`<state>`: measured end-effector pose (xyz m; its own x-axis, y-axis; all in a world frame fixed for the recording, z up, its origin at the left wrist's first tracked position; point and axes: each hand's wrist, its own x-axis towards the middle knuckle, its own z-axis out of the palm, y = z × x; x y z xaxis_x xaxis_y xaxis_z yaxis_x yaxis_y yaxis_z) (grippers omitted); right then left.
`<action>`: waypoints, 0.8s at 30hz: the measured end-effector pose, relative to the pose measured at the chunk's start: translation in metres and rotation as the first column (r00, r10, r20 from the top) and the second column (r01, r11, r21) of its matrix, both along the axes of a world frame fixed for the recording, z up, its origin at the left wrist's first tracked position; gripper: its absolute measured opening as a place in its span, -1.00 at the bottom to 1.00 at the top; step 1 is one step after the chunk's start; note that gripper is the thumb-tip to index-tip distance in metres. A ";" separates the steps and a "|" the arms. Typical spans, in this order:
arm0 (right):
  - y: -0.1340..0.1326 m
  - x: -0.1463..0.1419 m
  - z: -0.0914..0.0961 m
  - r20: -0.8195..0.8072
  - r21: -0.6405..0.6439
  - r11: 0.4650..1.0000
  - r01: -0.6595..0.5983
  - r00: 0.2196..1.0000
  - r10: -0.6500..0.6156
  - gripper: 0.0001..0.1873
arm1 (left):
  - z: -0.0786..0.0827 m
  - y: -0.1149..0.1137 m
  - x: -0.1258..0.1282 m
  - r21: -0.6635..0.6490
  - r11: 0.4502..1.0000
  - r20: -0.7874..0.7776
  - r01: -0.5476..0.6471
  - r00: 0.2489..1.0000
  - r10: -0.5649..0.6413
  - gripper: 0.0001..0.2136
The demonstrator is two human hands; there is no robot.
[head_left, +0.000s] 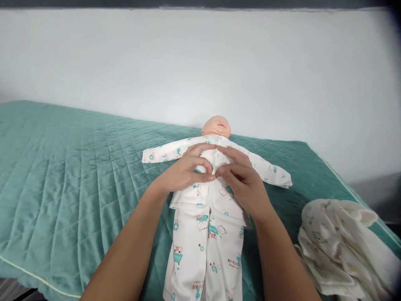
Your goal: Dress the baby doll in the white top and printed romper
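A baby doll [216,125] lies on its back on a teal quilted bed, head toward the wall. It wears a white printed top [269,169] with sleeves spread out and matching trousers [200,251]. My left hand [184,171] and my right hand [244,179] meet over the doll's chest. Both pinch the front opening of the top between thumb and fingers.
The teal quilted bedcover [62,167] stretches far to the left. A crumpled pile of white printed baby clothes [341,246] lies at the bed's right edge. A pale wall [200,62] runs right behind the bed.
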<state>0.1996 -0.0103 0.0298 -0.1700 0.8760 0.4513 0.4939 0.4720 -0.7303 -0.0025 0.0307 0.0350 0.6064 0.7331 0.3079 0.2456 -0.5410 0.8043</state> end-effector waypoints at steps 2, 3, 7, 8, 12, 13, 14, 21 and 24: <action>-0.001 0.003 0.002 0.053 -0.031 0.998 -0.051 0.997 0.053 -0.86 | 0.000 0.001 0.000 -0.016 1.000 0.002 0.004 1.000 -0.004 -0.90; -0.001 0.005 0.003 0.077 -0.042 0.996 -0.075 0.994 0.078 -0.91 | 0.000 0.001 0.000 -0.030 1.000 0.004 0.003 1.000 -0.003 -0.90; -0.003 0.006 0.004 0.132 -0.039 0.994 -0.098 0.986 0.102 -0.95 | 0.001 0.001 0.000 -0.080 0.997 0.012 -0.004 1.000 0.005 -0.90; -0.003 0.006 0.004 0.137 -0.035 0.995 -0.090 0.986 0.094 -0.94 | 0.001 0.000 0.001 -0.089 0.996 0.015 -0.007 1.000 0.008 -0.89; -0.004 0.002 0.003 0.150 -0.037 0.997 -0.065 0.986 0.070 -0.87 | 0.003 -0.001 0.002 -0.120 0.992 0.024 -0.032 0.999 0.035 -0.89; -0.005 0.001 0.003 0.155 -0.035 0.997 -0.063 0.986 0.068 -0.87 | 0.003 -0.001 0.002 -0.122 0.992 0.026 -0.034 0.999 0.038 -0.89; -0.005 0.000 0.003 0.160 -0.028 0.998 -0.061 0.985 0.064 -0.88 | 0.003 -0.001 0.002 -0.125 0.992 0.031 -0.034 0.999 0.038 -0.89; -0.009 0.000 0.002 0.177 0.012 0.998 -0.061 0.982 0.058 -0.92 | 0.003 -0.001 0.002 -0.147 0.989 0.045 -0.023 0.999 0.030 -0.89; -0.008 -0.002 0.001 0.162 0.031 0.998 -0.048 0.986 0.043 -0.90 | 0.004 -0.001 0.002 -0.153 0.988 0.042 -0.020 0.999 0.026 -0.88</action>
<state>0.1979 -0.0178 0.0309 -0.2824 0.8501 0.4446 0.5815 0.5203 -0.6254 -0.0001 0.0294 0.0386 0.5775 0.7869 0.2173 0.2196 -0.4062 0.8870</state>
